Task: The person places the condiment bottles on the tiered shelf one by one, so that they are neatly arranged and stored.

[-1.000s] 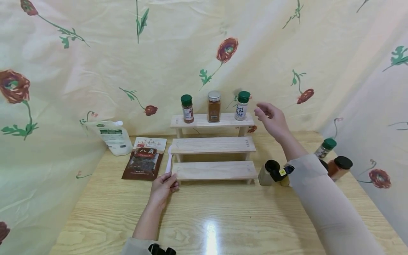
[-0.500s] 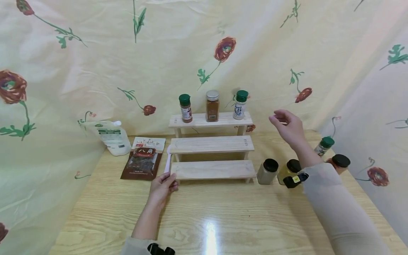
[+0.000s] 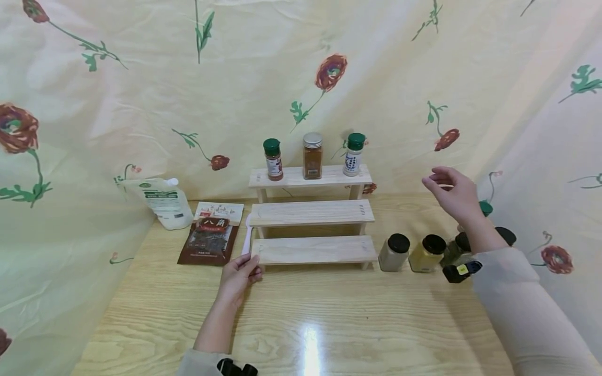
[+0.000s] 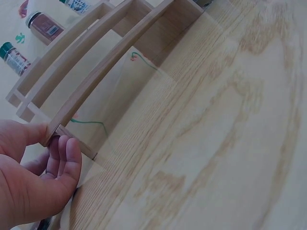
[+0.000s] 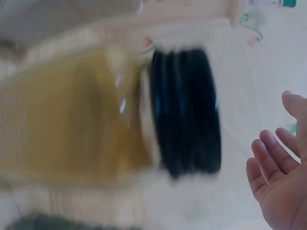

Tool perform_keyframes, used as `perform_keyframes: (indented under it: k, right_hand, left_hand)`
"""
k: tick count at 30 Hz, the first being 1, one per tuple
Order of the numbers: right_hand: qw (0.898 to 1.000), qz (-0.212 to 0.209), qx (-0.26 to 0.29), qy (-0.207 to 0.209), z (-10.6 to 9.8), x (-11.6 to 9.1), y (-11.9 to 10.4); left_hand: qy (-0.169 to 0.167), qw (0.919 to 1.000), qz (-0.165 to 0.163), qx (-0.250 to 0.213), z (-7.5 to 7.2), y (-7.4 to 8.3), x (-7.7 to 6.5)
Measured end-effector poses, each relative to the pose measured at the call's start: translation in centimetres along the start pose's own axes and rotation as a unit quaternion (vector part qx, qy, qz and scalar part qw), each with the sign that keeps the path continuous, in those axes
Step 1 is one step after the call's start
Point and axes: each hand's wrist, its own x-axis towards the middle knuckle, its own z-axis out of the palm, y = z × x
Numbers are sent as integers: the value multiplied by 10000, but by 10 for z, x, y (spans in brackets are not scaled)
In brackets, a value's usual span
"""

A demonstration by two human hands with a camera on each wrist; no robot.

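A three-step wooden rack [image 3: 315,250] stands on the table. My left hand [image 3: 236,277] pinches the left front corner of its lowest step; in the left wrist view the thumb lies on top and the curled fingers are underneath. On the top step are a green-capped shaker of red spice [image 3: 274,161], a silver-lidded jar of brown powder [image 3: 312,156] and a green-capped white shaker [image 3: 354,154]. My right hand [image 3: 453,196] hovers with loosely bent fingers and holds nothing. Below it stand a black-lidded grey jar [image 3: 394,253] and a black-lidded yellow jar [image 3: 426,254], large in the right wrist view.
Further right, partly behind my right arm, are a dark-lidded jar [image 3: 453,249], a green cap [image 3: 486,208] and another black lid [image 3: 506,236]. Left of the rack lie a brown star anise packet [image 3: 211,235], a white spouted pouch [image 3: 169,203] and a pale spoon [image 3: 247,236].
My right hand has moved right, from beside the white shaker on the top step to above the jars at the right. My left hand has stayed at the rack's corner.
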Motion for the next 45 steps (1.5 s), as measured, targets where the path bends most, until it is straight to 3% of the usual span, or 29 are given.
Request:
perform_keyframes:
  k: [15,23,31,38,45]
  right_hand:
    - [9967,418,-690,110,-35,-18,51]
    - [9908,945,-935,250,-54,-20,73]
    - [9824,1304,-1338,25,-62,-20,90]
    - [9715,1500,-1767,-505,-68,-24,92]
    - [9719,1459,-1706,-706,-66,-25,95]
  left_hand:
    - [18,9999,-39,95,-1,-1,1]
    - [0,9999,-6,105,-2,-2,1]
    - [-6,10000,-12,47,-3,-2,2]
    - [-26,10000,-3,41,-2,-3,1]
    - [-43,9999,-50,142,-2,-1,1]
